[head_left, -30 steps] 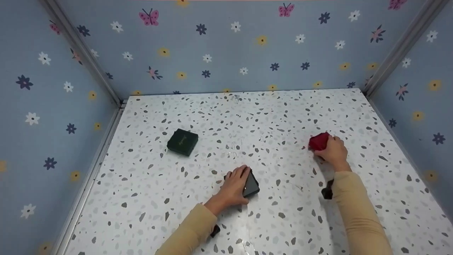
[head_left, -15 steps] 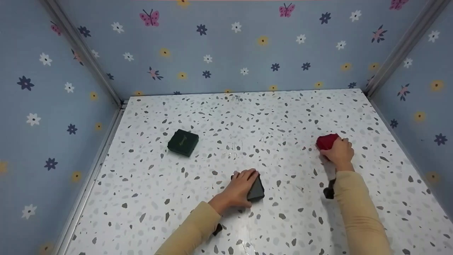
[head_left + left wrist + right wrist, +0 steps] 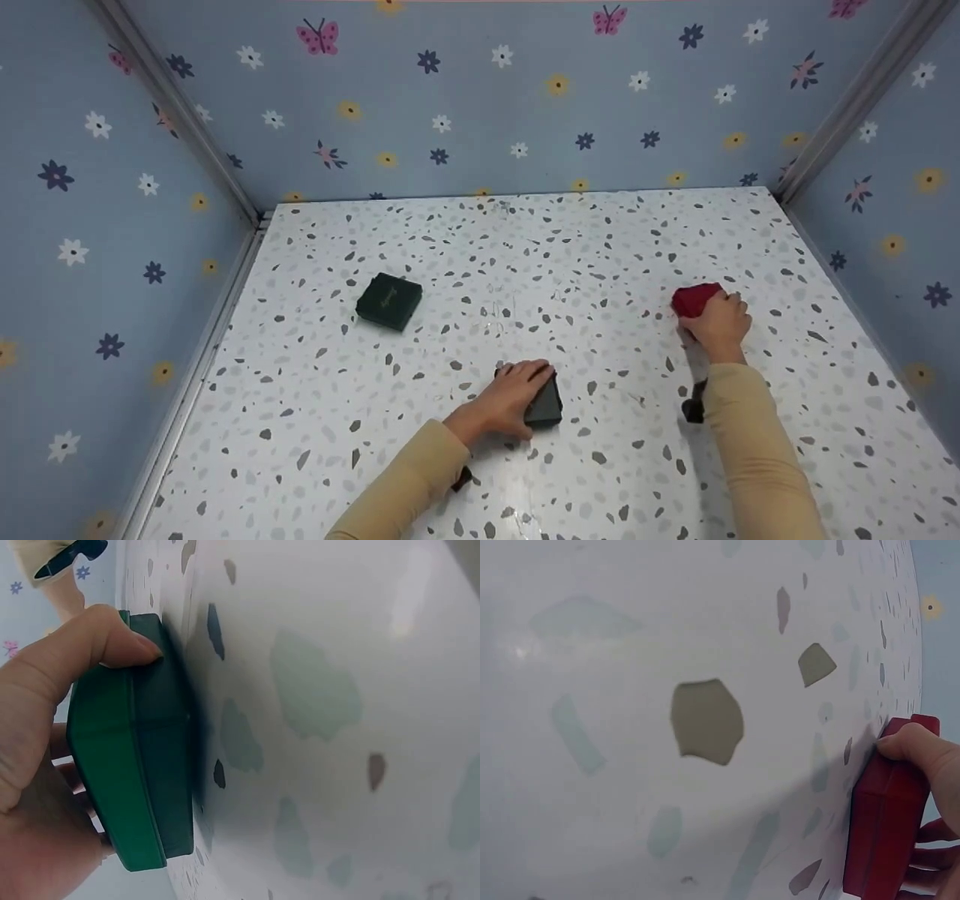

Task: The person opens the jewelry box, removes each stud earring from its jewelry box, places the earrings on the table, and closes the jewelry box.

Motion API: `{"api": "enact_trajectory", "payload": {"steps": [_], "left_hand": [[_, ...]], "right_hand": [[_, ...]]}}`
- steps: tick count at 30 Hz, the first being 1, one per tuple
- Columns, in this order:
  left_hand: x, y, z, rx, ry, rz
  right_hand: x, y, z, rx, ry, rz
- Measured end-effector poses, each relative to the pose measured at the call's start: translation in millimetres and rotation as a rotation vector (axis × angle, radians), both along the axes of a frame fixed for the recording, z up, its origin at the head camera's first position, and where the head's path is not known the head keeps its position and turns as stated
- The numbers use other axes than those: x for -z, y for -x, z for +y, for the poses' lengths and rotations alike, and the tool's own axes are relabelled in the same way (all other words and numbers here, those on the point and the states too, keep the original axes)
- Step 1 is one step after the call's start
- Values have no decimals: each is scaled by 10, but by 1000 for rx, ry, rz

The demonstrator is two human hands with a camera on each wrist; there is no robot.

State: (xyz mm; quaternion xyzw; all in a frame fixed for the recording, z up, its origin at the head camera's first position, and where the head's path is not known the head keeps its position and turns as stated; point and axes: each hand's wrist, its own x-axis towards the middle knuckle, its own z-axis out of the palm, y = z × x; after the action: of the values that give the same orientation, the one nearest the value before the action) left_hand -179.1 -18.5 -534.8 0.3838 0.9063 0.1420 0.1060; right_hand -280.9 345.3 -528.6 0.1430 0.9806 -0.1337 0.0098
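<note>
My left hand grips a small dark green box from above, near the front middle of the table. In the left wrist view the thumb lies along one side of this green box, which has a seam around it, and the fingers reach round the far side. On the right, my right hand holds a red box by its sides. The right wrist view shows the red box low at the table surface, thumb on the near side. A second dark green box with gold lettering sits at the left, untouched.
The white speckled table meets a blue wall with flowers and butterflies at the back. Similar side panels with grey metal frame bars stand left and right. Black wrist gear shows by the right sleeve.
Both hands have shifted a little to the right with their boxes, mostly in the first half second. The lettered green box stays where it was on the table.
</note>
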Motion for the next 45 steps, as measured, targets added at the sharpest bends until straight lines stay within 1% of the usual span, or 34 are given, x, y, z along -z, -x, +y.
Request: {"api": "enact_trajectory", "payload": {"steps": [11, 18, 23, 30, 36, 41, 45], "left_hand": [[10, 18, -33, 21, -13, -16], [11, 17, -43, 34, -22, -15], [18, 18, -42, 33, -19, -20], [11, 20, -45, 22, -27, -25], [20, 21, -49, 26, -38, -12], [37, 30, -52, 28, -45, -17], [48, 42, -50, 35, -52, -19]], "right_hand": [[30, -17, -25, 14, -17, -14], [47, -39, -17, -13, 2, 26], [-5, -44, -41, -25, 15, 48], [-90, -37, -106, -76, -5, 86], [-133, -51, -177, -116, -30, 99], [-144, -93, -242, -174, -3, 140], [-136, -135, -315, -220, 23, 137]]}}
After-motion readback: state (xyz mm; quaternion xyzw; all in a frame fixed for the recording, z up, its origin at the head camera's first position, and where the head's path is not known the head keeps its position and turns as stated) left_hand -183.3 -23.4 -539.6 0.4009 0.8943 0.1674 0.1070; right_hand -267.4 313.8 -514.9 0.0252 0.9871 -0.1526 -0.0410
